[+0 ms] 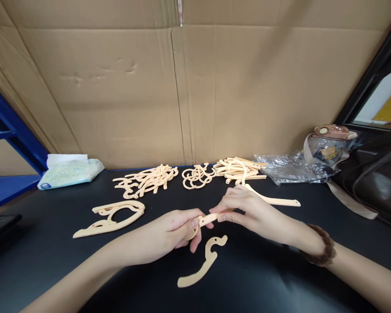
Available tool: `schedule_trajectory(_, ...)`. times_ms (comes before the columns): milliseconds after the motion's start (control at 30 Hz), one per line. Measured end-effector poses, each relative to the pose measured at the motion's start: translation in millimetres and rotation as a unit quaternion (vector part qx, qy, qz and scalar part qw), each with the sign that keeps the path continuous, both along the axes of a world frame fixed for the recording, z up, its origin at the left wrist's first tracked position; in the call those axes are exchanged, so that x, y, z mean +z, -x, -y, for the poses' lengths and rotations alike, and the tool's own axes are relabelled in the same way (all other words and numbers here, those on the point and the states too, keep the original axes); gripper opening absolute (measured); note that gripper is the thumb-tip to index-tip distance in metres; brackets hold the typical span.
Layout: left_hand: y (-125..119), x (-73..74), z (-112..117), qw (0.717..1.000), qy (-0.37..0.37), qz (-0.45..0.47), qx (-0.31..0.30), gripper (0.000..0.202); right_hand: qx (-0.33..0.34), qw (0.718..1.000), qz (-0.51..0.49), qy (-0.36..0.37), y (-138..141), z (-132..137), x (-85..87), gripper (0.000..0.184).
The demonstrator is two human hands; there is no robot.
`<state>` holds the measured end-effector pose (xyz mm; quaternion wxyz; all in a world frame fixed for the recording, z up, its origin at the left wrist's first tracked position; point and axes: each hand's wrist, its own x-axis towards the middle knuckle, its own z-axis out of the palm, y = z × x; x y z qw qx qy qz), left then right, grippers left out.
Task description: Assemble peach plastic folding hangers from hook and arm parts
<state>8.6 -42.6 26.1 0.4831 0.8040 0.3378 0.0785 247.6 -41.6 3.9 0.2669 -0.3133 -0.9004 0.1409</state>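
Both hands are busy from where I watch: the left hand (178, 230) grips the cream pieces (209, 219) between thumb and fingers, while the right hand (245, 208) pinches the end of the strip pointing toward it. That puts the held pieces between the two hands, over the dark surface (143, 284); fingers cover part of them, so I cannot tell whether they are joined. On the near side of the hands I have a loose curved piece (200, 272) with a hooked end, and left of the left hand a looped frame (113, 226). Beyond the hands I make out a pile of curved pieces (152, 178), a cluster of hooks (198, 177) and a pile of strips (236, 168)
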Motion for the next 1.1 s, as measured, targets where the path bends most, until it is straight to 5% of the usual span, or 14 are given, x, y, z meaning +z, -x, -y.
schedule_trajectory(233, 4, 2.1, -1, 0.997, 0.076, -0.027, 0.007, 0.035, -0.01, 0.999, 0.005, -0.038, 3, 1, -1.8, 0.017)
schedule_trajectory(567, 4, 1.7, -6, 0.996, 0.086, -0.001, -0.035, 0.033, -0.013, 0.991, 0.015, -0.133, 10, 10, -0.4, 0.018)
schedule_trajectory(867, 6, -1.1, -9, 0.982, 0.185, 0.021, -0.035, 0.023, 0.018, 0.999, -0.002, -0.03, 4, 6, 0.8, 0.017)
schedule_trajectory(1100, 5, 4.2, -6, 0.99, 0.139, -0.019, -0.022, 0.031, 0.033, 0.999, -0.003, -0.006, 5, 6, -0.5, 0.017)
